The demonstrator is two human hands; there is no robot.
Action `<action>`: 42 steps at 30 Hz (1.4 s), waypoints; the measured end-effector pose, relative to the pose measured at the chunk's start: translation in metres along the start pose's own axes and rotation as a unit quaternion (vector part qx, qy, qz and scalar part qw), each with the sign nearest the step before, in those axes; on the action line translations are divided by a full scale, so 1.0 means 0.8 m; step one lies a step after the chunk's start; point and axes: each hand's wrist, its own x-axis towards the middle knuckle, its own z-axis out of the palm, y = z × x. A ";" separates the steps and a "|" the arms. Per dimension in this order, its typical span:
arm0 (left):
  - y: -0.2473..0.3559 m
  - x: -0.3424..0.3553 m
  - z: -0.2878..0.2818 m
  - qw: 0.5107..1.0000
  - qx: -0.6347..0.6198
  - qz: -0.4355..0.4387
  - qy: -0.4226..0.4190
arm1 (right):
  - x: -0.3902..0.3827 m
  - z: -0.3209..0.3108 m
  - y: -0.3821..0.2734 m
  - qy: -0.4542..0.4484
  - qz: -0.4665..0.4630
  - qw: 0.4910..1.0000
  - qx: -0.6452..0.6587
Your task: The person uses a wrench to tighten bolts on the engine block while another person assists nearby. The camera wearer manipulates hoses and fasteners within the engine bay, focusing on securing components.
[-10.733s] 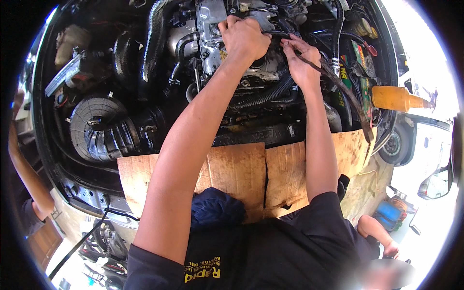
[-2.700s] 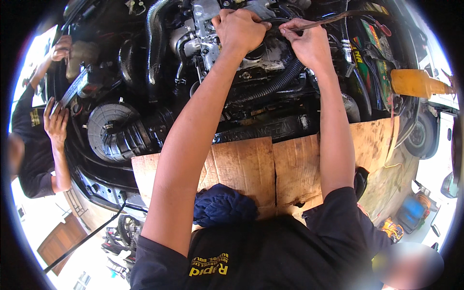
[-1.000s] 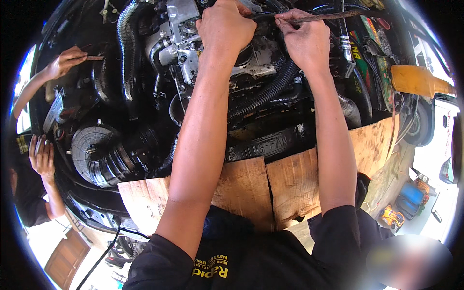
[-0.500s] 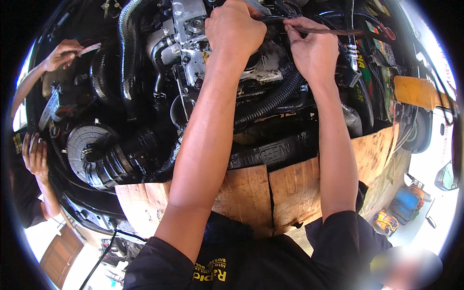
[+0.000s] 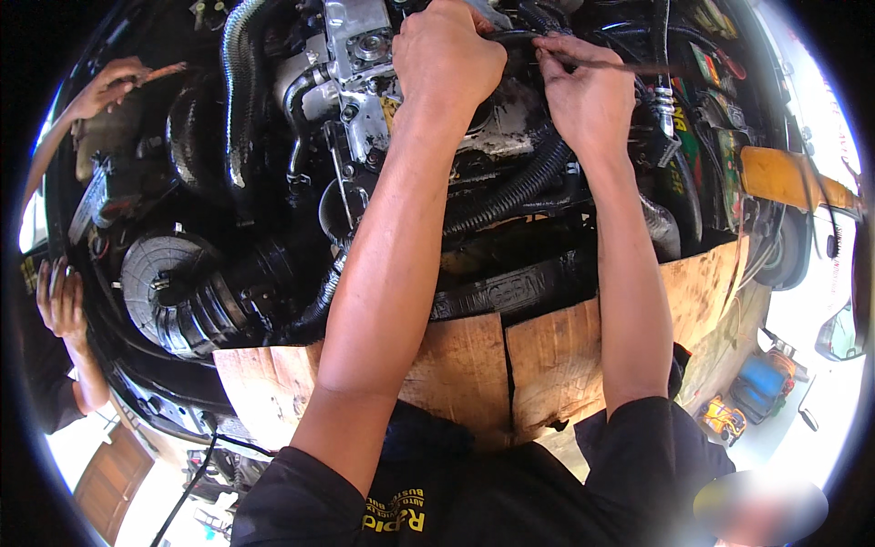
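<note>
Your right hand (image 5: 592, 102) pinches the dark strip (image 5: 629, 67), now dipping slightly; work stays put. Your left hand (image 5: 452, 59) hides its hold.

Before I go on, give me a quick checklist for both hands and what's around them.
1. Right hand gripping the dark strip: ok, pinched between thumb and fingers.
2. Left hand grip: cannot tell, its fingertips are mostly hidden.
3. Strip's far end free: cannot tell, it fades into the dark at right.
4. Co-worker's lower hand clear of both hands: ok, at the far left.
5. Cardboard in place: ok, both forearms cross over it.
6. Yellow bottle clear of the hands: ok, off to the right.
</note>
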 end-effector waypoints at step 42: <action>-0.021 0.004 0.020 0.996 0.003 0.070 0.063 | 0.004 -0.003 0.007 -0.008 -0.125 0.992 0.034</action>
